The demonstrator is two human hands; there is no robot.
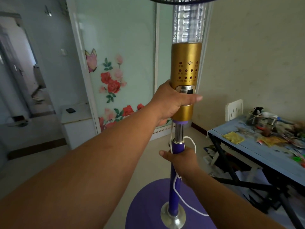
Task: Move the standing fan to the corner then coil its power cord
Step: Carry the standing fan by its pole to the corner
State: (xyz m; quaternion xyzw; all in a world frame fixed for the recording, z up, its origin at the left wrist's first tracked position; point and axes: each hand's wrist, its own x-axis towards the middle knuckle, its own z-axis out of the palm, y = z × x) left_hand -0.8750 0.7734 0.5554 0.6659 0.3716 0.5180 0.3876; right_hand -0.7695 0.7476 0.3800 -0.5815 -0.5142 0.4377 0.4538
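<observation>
The standing fan rises through the centre of the frame, its round purple base on the floor at the bottom. The left grip curls round the gold control column; the right grip wraps the purple pole lower down, pinning the white power cord that trails along it. At the right edge stands a cluttered blue worktop.
</observation>
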